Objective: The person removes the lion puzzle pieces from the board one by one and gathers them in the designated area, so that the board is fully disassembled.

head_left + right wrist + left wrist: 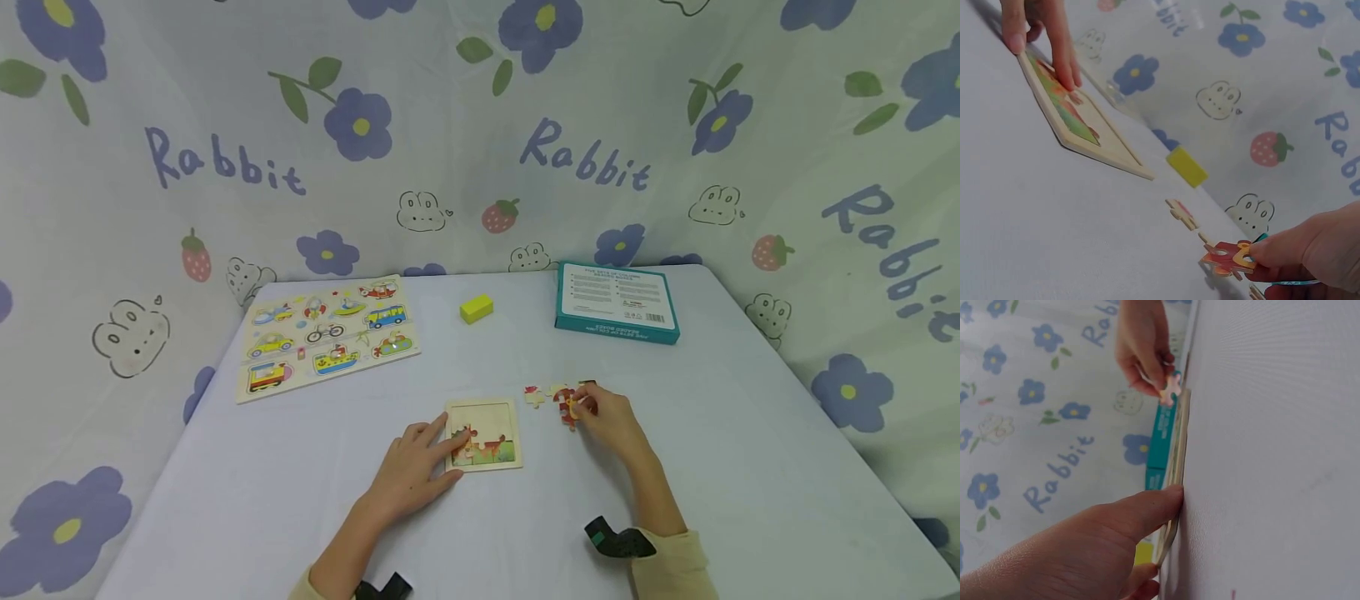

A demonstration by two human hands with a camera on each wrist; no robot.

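Note:
In the head view my left hand (412, 471) rests at the left side of a square wooden puzzle tray (517, 429). Its thumb touches the tray's near edge, and one finger presses on joined animal-picture pieces (495, 450) in the lower part of the tray. To the right, my right hand (611, 421) pinches a red-brown jigsaw piece (1229, 256) between thumb and fingers, just above the table. Beside it lies a loose jigsaw piece (534, 396) with a red mark; other loose pieces are partly hidden behind the right hand.
A vehicle puzzle board (352, 367) lies at the back left. A small yellow block (477, 309) and a teal-edged box (617, 302) stand along the far side of the white table (750, 467). A printed cloth (465, 125) hangs behind it.

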